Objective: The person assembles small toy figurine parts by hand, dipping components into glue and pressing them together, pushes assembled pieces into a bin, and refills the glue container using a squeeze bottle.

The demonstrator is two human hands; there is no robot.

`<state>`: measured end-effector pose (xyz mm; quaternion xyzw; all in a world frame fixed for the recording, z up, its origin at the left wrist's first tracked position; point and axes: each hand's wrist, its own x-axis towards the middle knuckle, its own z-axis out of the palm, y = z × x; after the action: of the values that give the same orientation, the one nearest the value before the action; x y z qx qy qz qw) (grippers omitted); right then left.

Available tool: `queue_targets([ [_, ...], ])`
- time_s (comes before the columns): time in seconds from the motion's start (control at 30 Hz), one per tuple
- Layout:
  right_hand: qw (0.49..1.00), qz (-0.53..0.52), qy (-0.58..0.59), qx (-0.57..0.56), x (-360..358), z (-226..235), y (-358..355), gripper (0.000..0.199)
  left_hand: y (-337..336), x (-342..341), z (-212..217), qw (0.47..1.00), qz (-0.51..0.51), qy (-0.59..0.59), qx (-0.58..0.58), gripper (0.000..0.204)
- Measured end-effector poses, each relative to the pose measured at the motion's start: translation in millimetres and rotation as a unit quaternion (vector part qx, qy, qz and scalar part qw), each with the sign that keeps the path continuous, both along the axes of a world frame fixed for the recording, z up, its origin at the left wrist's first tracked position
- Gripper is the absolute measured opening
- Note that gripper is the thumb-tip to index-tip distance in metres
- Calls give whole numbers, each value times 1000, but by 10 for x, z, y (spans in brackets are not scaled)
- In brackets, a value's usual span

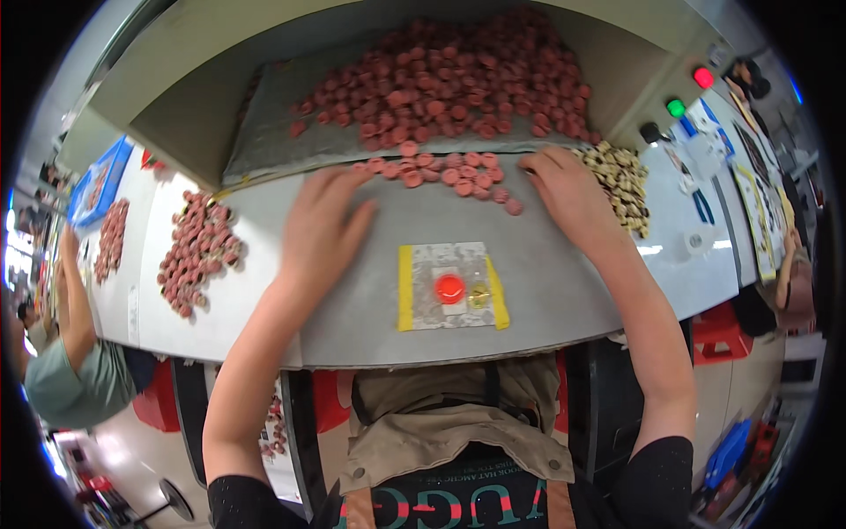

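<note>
My left hand [322, 225] lies flat on the grey worktable [546, 282], fingers apart, fingertips near a small row of red round caps [449, 170]. My right hand [573, 194] rests palm down at the right end of that row, fingers spread beside a heap of small cream-coloured parts [624, 181]. Behind both hands a large pile of red caps [449, 79] fills a grey tray. In front of me a yellow-edged square fixture [451, 286] holds one bright red cap [449, 287] and a small metal piece [478, 295].
Another heap of red caps [198, 251] lies on the white table at left, with a blue bin [99, 181] beyond. A person in a green shirt [66, 375] sits at far left. Red and green lamps [689, 93] and papers are at right. A red stool [723, 331] stands below.
</note>
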<state>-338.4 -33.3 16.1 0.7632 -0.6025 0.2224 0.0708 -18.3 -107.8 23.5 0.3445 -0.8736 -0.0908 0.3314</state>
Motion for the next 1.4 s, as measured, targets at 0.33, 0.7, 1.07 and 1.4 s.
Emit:
queue_targets([
  [0.33,983,-45,-143,104,716,156,811,13,23,61,-291,998,17,58,32,12],
  [0.7,964,-96,-198,151,602,148,835,12,875,441,42,677,-24,420,604,30],
  [1.07,984,-61,-68,156,606,305,888,15,1061,179,-135,534,-127,499,671,35],
  [1.4,979,82,-140,126,1404,320,746,18,1068,286,-214,498,-146,534,667,35],
])
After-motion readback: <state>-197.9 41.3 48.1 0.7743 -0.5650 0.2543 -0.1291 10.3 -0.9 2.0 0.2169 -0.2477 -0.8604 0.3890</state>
